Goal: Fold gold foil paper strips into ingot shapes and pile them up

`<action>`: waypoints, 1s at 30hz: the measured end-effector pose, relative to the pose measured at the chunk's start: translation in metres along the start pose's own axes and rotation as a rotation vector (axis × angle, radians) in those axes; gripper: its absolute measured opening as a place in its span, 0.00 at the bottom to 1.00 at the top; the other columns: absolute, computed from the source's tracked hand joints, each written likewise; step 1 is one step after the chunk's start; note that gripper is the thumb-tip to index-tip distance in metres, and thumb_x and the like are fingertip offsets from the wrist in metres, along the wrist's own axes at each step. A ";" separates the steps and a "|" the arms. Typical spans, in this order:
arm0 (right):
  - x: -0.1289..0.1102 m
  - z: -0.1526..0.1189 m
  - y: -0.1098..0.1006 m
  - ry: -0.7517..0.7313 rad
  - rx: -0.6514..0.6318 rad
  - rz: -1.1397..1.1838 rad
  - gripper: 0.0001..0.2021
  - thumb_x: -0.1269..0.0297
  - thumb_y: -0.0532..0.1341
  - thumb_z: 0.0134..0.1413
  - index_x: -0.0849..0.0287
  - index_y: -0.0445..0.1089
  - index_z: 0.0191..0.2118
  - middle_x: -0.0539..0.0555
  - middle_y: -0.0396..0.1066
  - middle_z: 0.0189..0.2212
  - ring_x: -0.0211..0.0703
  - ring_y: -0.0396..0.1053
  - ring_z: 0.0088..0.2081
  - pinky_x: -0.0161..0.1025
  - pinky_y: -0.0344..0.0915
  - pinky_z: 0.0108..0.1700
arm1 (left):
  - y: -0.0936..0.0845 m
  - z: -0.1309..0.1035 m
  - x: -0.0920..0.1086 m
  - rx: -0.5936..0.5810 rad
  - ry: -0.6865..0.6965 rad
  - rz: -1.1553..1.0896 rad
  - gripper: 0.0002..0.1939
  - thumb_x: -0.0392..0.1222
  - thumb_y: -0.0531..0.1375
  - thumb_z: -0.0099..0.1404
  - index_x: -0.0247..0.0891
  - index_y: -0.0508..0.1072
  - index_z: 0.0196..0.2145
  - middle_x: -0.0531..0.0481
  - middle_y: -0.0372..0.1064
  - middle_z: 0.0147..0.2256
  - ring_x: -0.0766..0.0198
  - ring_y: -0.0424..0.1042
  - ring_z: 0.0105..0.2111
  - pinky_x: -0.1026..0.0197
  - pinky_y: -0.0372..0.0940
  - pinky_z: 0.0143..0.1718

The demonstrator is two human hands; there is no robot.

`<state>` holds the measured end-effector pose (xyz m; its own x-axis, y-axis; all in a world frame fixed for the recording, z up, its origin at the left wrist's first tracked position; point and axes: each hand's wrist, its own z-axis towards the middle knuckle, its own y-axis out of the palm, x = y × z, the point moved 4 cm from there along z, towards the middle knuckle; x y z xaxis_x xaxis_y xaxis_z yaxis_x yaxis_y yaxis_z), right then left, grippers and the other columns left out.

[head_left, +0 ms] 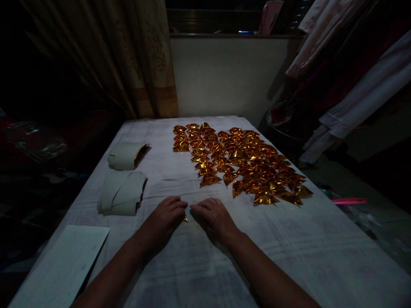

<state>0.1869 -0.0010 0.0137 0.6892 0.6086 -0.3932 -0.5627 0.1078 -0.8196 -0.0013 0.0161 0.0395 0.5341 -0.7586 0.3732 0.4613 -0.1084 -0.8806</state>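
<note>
My left hand (167, 218) is closed near the middle of the table, and a small gold foil tip (186, 218) shows beneath its fingers. Just to its right, across a narrow gap, my right hand (214, 217) rests low over the cloth with its fingers together; whatever it may hold is hidden. Rows of folded gold foil pieces (237, 158) lie beyond and to the right of my hands. Two curved stacks of pale paper, a farther one (123, 155) and a nearer one (121, 193), sit on the left side.
A flat pale sheet or board (67, 261) lies at the table's near left. The cloth-covered table (257, 265) meets a white wall (224, 77) behind. A curtain (128, 55) hangs at the back left, clothes (362, 90) at the right. A pink handle (349, 201) shows beyond the right edge.
</note>
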 end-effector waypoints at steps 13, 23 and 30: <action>-0.005 0.008 -0.005 0.135 -0.139 0.064 0.22 0.71 0.62 0.54 0.55 0.68 0.55 0.58 0.71 0.50 0.50 0.65 0.49 0.47 0.60 0.51 | -0.002 -0.001 0.018 -0.022 0.018 0.241 0.13 0.27 0.54 0.67 0.37 0.70 0.45 0.46 0.73 0.44 0.58 0.72 0.42 0.54 0.69 0.45; -0.005 0.021 0.004 0.310 -0.240 0.033 0.29 0.74 0.61 0.50 0.54 0.65 0.60 0.56 0.72 0.45 0.49 0.67 0.47 0.44 0.61 0.50 | 0.002 0.010 0.010 -0.103 0.019 0.212 0.10 0.29 0.51 0.69 0.37 0.70 0.41 0.48 0.72 0.38 0.59 0.72 0.38 0.56 0.70 0.42; 0.000 0.014 0.010 0.119 -0.120 0.027 0.13 0.72 0.63 0.58 0.51 0.74 0.48 0.52 0.74 0.38 0.44 0.67 0.41 0.40 0.58 0.43 | -0.003 0.003 0.011 0.000 0.059 0.145 0.14 0.28 0.52 0.69 0.38 0.70 0.48 0.44 0.72 0.50 0.58 0.71 0.50 0.48 0.67 0.57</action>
<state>0.1752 0.0107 0.0114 0.7276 0.5118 -0.4567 -0.5285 -0.0062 -0.8489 0.0057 0.0103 0.0468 0.5525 -0.8027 0.2247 0.3826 0.0047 -0.9239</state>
